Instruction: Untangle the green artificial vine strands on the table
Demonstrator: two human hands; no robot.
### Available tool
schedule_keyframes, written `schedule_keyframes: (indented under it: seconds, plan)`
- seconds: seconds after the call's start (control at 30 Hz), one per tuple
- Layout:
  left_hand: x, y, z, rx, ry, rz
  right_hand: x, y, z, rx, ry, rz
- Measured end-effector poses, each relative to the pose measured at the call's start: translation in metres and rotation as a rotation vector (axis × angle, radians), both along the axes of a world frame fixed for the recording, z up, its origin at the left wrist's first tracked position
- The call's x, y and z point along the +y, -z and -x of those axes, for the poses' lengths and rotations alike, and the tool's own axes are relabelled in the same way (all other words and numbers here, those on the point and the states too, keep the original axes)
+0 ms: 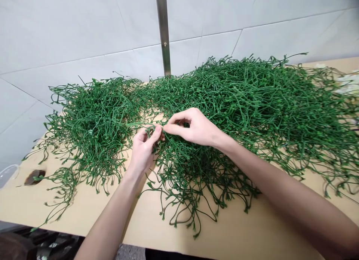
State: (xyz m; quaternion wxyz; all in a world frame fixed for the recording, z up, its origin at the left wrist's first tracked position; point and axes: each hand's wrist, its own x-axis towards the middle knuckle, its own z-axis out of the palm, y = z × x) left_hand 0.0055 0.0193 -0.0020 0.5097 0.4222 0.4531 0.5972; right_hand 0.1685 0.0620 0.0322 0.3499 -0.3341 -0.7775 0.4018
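Thin green artificial flower stems point(140, 124) are pinched between the thumb and fingers of my left hand point(143, 149), and their long ends trail off to the left. My right hand point(195, 129) closes thumb and forefinger at the tip of the held stems, right beside my left thumb. What exactly lies between the right fingertips is mostly hidden. Both hands are over the tabletop, between a left heap of loose green stems point(95, 118) and a larger right heap point(246, 99). Many stems end in small split, leaf-like tips.
The pale wooden tabletop point(168, 235) has a dark hole point(34, 177) near its left edge. Behind it rise a white tiled wall point(84, 24) and an upright metal strip point(164, 35). White petal-like pieces point(349, 83) lie at the far right. Dark crates point(56, 245) show below the front left edge.
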Motion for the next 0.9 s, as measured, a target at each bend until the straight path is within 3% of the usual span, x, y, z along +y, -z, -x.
schedule_keyframes:
  seconds: [0.2,0.4,0.57,0.73,0.9]
  plan:
    - [0.0,-0.001,0.002,-0.044,-0.008,0.009,-0.002,-0.001,0.0,-0.045,-0.074,-0.01]
    - [-0.001,-0.005,-0.002,-0.039,-0.049,-0.027,-0.004,0.005,0.009,-0.06,0.105,-0.1]
    - [-0.003,-0.005,-0.005,-0.05,-0.054,-0.069,-0.011,0.006,0.015,-0.11,0.151,-0.135]
    - [-0.002,-0.006,-0.006,-0.27,-0.041,0.135,-0.015,0.009,0.018,-0.06,0.224,-0.217]
    - [0.0,-0.014,-0.01,-0.447,0.006,0.332,-0.012,0.017,0.018,-0.048,0.181,-0.339]
